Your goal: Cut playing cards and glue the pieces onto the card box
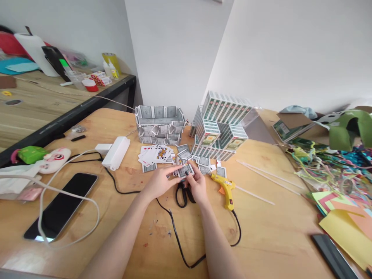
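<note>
Between my left hand [161, 180] and my right hand [197, 183] is a grey-patterned playing card [185, 170], pinched by the fingers of both. Whether it is one card or a small stack, I cannot tell. Just below my hands lie black-handled scissors [181, 197], their blades hidden. Loose playing cards [157, 153], some face up, spread behind my left hand, with more card pieces [203, 162] behind the right. A yellow hot glue gun [225, 188] rests on its side to the right of my right hand. At the back stands a box built of folded cards [159, 123].
Card packs [221, 124] are stacked at the back. Glue sticks [270, 176] lie right of them, near a heap of coloured strings and paper [343, 232]. At left are a phone [62, 205], a white power strip [116, 153] and cables. The glue gun's cord [178, 240] loops across the front.
</note>
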Motion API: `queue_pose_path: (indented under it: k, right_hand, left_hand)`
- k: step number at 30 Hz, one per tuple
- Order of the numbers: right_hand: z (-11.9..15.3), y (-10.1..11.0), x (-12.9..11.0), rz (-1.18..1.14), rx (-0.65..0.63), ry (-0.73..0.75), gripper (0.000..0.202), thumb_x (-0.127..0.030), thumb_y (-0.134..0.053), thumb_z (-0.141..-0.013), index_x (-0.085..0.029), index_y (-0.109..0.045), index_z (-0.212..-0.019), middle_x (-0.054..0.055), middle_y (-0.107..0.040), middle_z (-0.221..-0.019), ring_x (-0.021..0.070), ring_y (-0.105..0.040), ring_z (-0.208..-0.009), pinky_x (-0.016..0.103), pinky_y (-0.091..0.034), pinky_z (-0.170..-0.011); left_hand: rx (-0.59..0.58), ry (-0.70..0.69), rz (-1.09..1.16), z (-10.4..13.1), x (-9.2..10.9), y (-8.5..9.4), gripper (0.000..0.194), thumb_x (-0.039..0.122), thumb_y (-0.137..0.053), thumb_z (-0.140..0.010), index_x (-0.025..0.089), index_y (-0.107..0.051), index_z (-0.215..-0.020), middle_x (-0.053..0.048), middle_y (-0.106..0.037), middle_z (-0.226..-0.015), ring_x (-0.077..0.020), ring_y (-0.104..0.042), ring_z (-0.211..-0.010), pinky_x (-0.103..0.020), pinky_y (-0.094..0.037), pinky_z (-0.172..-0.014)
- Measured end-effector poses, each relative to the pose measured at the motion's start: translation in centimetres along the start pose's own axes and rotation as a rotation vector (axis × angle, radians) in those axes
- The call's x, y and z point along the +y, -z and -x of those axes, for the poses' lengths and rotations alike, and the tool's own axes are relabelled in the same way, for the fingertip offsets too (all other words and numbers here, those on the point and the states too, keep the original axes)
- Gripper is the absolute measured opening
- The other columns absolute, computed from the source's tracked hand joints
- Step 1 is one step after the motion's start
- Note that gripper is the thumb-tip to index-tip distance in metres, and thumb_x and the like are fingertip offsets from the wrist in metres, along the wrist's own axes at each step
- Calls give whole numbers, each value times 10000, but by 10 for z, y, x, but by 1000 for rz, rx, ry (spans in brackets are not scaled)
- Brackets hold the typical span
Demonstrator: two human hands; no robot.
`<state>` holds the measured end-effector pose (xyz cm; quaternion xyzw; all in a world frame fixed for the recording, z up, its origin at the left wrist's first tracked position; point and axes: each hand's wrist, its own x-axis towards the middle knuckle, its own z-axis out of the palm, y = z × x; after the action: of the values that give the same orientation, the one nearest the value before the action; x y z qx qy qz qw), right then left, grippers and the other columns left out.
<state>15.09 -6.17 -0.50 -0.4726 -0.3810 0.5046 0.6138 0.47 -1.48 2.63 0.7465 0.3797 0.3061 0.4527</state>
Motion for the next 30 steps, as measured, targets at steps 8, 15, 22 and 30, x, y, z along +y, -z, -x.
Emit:
queue_pose_path:
  k: [8,15,22,30]
  right_hand:
    - [-1,0,-1,-64,2,11,517,-402,-653,-698,-184,-503,-1143,-41,-548,-624,74,-434,-447,204,-373,-419]
    - [-2,2,7,-105,40,6,323,-339,-630,-734,-181,-563,-1009,-12,-585,-729,63,-445,-458,194,-370,-414]
    - [-3,3,8,-124,61,-8,242,-338,-635,-730,-192,-579,-916,-17,-590,-700,85,-478,-483,195,-388,-408]
    - [-2,1,6,-80,113,-12,262,-414,-636,-727,-195,-559,-850,-26,-598,-663,80,-470,-448,194,-377,-400]
  left_hand:
    - [-21,102,283,-2,-2,0,309,354,-573,-764,196,-640,-1021,-57,-661,-1040,-206,-602,-979,-318,-469,-866]
    - [177,96,208,-5,-16,-8,357,469,-488,-788,153,-616,-683,-22,-604,-612,-177,-576,-665,-255,-461,-603]
    - [160,87,143,-4,-15,-10,392,478,-442,-812,134,-611,-730,-32,-616,-659,-169,-566,-672,-256,-450,-614]
    - [17,89,389,-5,-17,-12,302,368,-630,-708,159,-637,-925,-69,-681,-912,-200,-624,-834,-335,-486,-790]
